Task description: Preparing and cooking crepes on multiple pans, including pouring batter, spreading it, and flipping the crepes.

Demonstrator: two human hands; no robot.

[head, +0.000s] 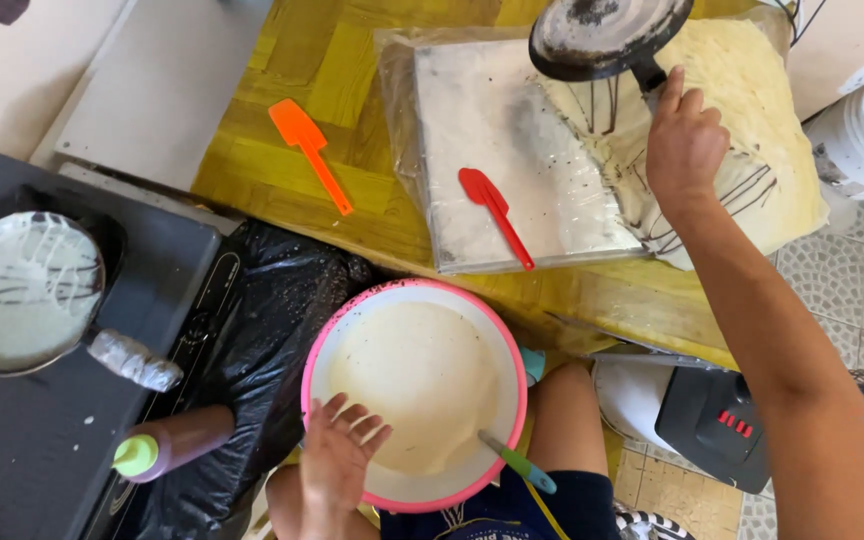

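Fingers of the right hand were curled tight round the dark handle of an upturned frying pan, its blackened underside facing the camera, held up over the far end of a pale crepe streaked with dark lines. That crepe lay on a plastic-covered board, and a red spatula lay on the same board just left of it. Down low, the left hand was spread wide, fingers open and resting on the near rim of a pink-rimmed bowl full of creamy batter; a teal-handled utensil leaned in the batter at the bowl's right side. An orange spatula lay alone on the yellow surface, well apart from the board. Off to the left, a second pan coated with pale batter and dark drizzle sat on a black cooktop, and a brown squeeze bottle with a green cap lay on its side at the cooktop's near edge.
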